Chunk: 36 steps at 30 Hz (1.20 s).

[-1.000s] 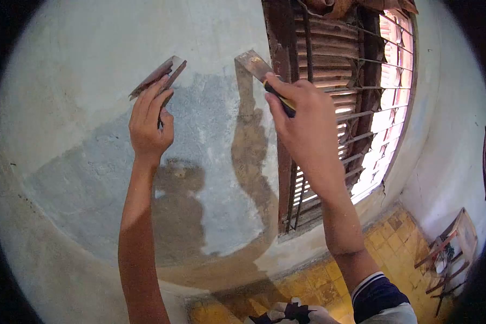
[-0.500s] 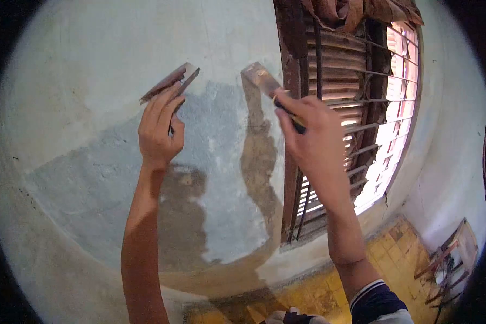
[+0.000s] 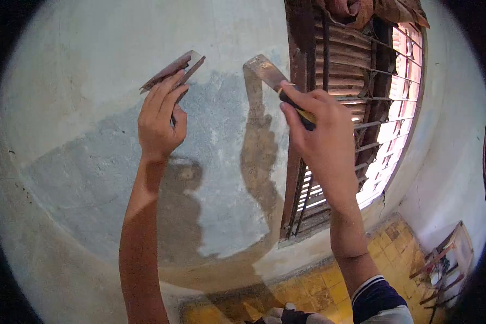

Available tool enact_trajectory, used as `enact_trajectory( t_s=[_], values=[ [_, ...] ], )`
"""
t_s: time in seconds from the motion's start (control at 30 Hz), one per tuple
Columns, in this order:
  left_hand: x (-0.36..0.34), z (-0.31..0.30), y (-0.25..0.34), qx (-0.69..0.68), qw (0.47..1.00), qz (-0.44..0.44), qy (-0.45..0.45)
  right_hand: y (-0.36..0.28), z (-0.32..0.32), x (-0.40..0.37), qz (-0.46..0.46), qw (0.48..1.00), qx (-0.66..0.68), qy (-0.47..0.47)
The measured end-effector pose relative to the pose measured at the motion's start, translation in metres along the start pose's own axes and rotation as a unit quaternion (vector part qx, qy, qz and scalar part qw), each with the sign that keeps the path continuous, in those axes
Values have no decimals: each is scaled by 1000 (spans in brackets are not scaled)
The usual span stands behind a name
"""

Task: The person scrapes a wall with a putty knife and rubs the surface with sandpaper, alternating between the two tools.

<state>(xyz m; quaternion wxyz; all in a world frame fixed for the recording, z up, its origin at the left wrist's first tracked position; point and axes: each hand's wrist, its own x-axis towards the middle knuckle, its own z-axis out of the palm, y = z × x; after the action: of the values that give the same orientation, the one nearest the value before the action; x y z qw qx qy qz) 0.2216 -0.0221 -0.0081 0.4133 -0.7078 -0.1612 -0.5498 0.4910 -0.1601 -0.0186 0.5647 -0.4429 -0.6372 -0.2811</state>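
Observation:
My right hand (image 3: 324, 127) grips a putty knife (image 3: 270, 71) by its black and yellow handle. The blade points up and left, its tip at the wall close to the window frame. My left hand (image 3: 161, 113) is closed around a flat, rectangular metal trowel (image 3: 170, 71), tilted, its handle mostly hidden by my fingers. Behind both hands, a rough grey-blue patch (image 3: 221, 124) spreads over the pale wall (image 3: 108, 43). Shadows of my arms and tools fall across this patch.
A barred window (image 3: 356, 108) with a dark wooden frame and brown slats stands to the right. Cloth (image 3: 356, 12) hangs over its top. Below lie yellow floor tiles (image 3: 329, 281). A worn wooden chair-like object (image 3: 448, 259) leans at the lower right.
The view has shifted slightly, so the window sits a little farther right. Both hands and their tools appear slightly higher, and my right hand farther right. Each hand keeps its tool.

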Motion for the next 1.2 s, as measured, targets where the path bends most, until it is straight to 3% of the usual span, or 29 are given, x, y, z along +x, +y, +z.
enact_trajectory(
  t_s=[0.1,0.33,0.47,0.7,0.87,1.07,1.2],
  values=[
    [4,1,-2,1,1000,2,5,-5,-10,-8,8,998,36,45],
    [0,1,-1,2,1000,-3,-4,-1,-2,-3,29,1000,3,0],
    [2,1,-2,6,1000,13,4,8,7,-2,4,999,-21,27],
    [2,-1,-3,3,1000,7,-8,8,-12,0,56,996,62,3],
    [2,1,-2,-4,1000,10,-3,21,4,10,-3,1000,9,1],
    [2,1,-1,-18,1000,-1,-4,12,-14,-1,41,999,9,3],
    [2,0,0,-10,1000,6,-7,15,2,9,21,999,-26,3]
  ],
)
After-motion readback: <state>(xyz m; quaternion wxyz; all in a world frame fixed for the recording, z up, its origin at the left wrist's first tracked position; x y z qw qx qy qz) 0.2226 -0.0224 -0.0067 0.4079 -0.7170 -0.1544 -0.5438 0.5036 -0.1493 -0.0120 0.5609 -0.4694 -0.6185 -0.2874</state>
